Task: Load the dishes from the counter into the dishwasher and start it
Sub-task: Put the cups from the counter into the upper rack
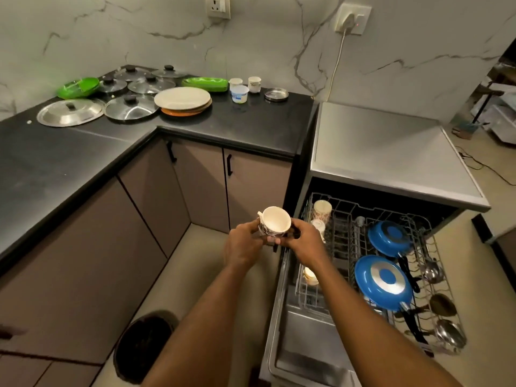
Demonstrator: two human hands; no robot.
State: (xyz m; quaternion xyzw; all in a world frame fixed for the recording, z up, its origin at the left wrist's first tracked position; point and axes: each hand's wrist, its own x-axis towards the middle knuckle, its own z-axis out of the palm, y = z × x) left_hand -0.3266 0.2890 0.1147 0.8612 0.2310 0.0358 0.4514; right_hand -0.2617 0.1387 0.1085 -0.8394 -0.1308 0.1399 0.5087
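Holding a white patterned cup between them, the left hand and the right hand both had their fingers curled round its sides. The cup was in the air, its mouth tilted up, just left of the pulled-out dishwasher rack. Two blue pans lay in the right part of the rack, and some cups stood at its left edge. On the far counter were a stack of plates and several lids.

Glossy ceramic cup, matt black countertop, shiny steel lids, wire rack.
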